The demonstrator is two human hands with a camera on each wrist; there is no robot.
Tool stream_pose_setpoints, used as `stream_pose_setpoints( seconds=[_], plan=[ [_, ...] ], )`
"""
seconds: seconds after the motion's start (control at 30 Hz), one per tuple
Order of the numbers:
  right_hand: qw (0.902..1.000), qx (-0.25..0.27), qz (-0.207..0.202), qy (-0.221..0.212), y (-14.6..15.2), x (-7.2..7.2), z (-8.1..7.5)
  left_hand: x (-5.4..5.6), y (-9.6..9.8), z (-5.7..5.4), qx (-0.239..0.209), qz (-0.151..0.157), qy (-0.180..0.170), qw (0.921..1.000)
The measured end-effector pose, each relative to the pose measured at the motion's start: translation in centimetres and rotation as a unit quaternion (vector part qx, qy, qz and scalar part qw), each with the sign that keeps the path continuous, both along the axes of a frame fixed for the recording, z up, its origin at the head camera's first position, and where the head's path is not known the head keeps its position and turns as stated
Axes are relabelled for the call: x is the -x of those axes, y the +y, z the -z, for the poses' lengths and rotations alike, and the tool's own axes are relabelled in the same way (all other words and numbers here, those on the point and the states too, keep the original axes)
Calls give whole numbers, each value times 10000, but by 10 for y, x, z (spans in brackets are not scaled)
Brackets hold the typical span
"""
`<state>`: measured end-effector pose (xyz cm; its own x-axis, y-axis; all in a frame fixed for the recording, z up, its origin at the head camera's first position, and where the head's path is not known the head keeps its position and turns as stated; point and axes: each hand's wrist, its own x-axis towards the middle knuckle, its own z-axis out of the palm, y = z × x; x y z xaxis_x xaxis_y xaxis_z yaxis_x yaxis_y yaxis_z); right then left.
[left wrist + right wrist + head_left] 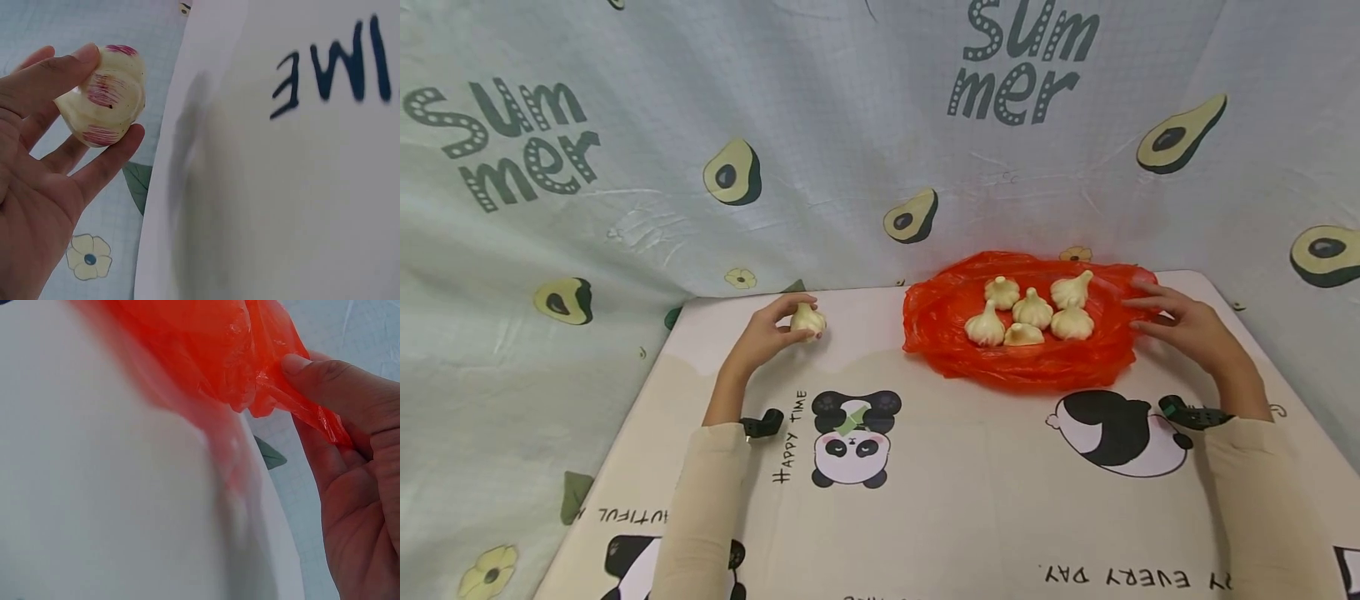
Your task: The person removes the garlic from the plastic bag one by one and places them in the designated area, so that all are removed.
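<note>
At the table's far left, my left hand point(767, 332) grips a garlic bulb point(807, 322) between thumb and fingers. In the left wrist view this bulb point(106, 97) is cream with purple-pink streaks. A crumpled red plastic bag point(951, 354) lies spread at the back right, with several garlic bulbs point(1032, 309) grouped on it. My right hand point(1195, 327) is at the bag's right edge. In the right wrist view, the thumb and fingers of the right hand point(350, 425) pinch a fold of the red bag point(200, 350); the bulbs are not visible there.
A pale table point(970, 500) with printed pandas and lettering lies under both hands. Behind it hangs a light cloth point(820, 100) with avocado and "summer" prints, close to the table's back edge. Dark straps with small cameras point(763, 423) sit on both wrists.
</note>
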<state>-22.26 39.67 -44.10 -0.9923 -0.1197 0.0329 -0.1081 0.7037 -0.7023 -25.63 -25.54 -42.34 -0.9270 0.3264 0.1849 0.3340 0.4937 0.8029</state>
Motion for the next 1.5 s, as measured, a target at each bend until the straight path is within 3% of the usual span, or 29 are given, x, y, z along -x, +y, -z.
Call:
stream_pose_setpoints(
  seconds=[0.33, 0.6, 0.73, 1.0, 1.23, 1.5],
  plan=[
    [10000, -17, -91, -7, 3, -5, 3, 9, -24, 6, -63, -179, -45, 9998],
    [9999, -34, -143, -5, 2, -5, 2, -1, -25, -16, -218, -52, -179, 9996],
    [9998, -54, -179, 56, 2, -4, 0, 7, -33, -10, -258, 11, -293, 9992],
    [9997, -40, -237, -37, 1, -4, 3, 30, -51, 14, -556, 136, -515, 9970],
    [9996, -118, -262, 31, 2, -2, 7, 38, -58, 12, -501, 248, -694, 9960],
    [9992, -210, -316, 111, 6, -5, 2, 45, -64, 11, -832, 353, -998, 9909]
  ],
)
